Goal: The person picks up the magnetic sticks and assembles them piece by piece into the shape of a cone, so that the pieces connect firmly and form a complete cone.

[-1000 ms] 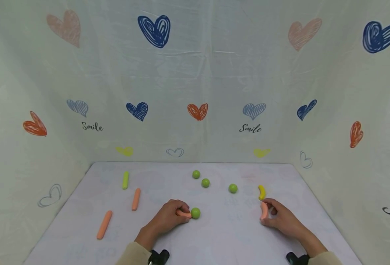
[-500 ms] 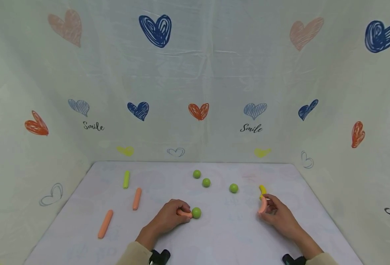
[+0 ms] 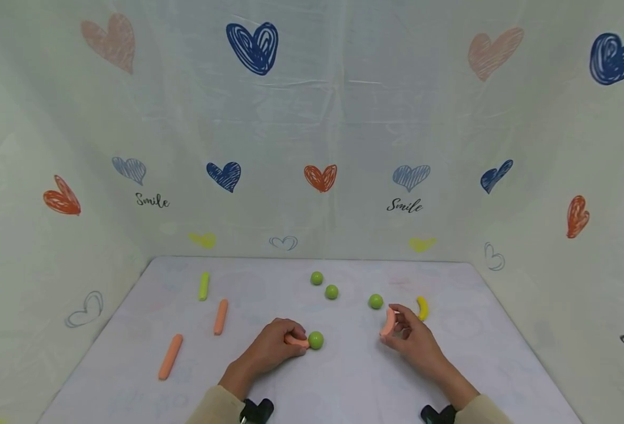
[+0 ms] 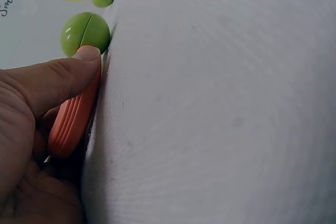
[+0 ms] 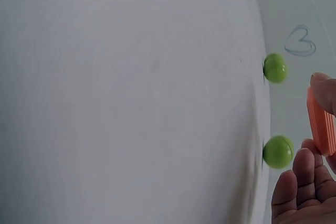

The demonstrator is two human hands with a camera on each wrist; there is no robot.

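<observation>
With the left hand point(image 3: 273, 344), stays in the same spot and pinches a small orange piece point(image 3: 297, 341) between thumb and fingers, low by the table point(image 3: 343, 383). Has a front green ball point(image 3: 316, 340) right at the tip of that piece, just past the fingers; cannot tell if touching. With the right hand point(image 3: 416, 340), pinches a bent orange piece point(image 3: 388, 322) by its two ends, other fingers loosely curled. Looks lifted. Has just moved this one sideways, toward the left fingers. Makes for a smaller gap between the two held pieces, with neither let go. Has every piece loose, in fingers or straight on the table, and not inside anything.

Farther out, shows a long orange stick point(image 3: 170, 357) well left of the left fingers, then a shorter orange stick point(image 3: 220, 317), less far left. Has a yellow piece point(image 3: 422, 308) just right of the right fingertips, now left behind, and a middle green ball point(image 3: 376, 301) near, just beyond them. Beyond the left fingers, shows a second green ball point(image 3: 331, 292) to the right, a lime stick point(image 3: 204, 287) to the left, and a last green ball point(image 3: 317, 278). Behind all, has a sheet point(image 3: 285, 129) with hearts.
</observation>
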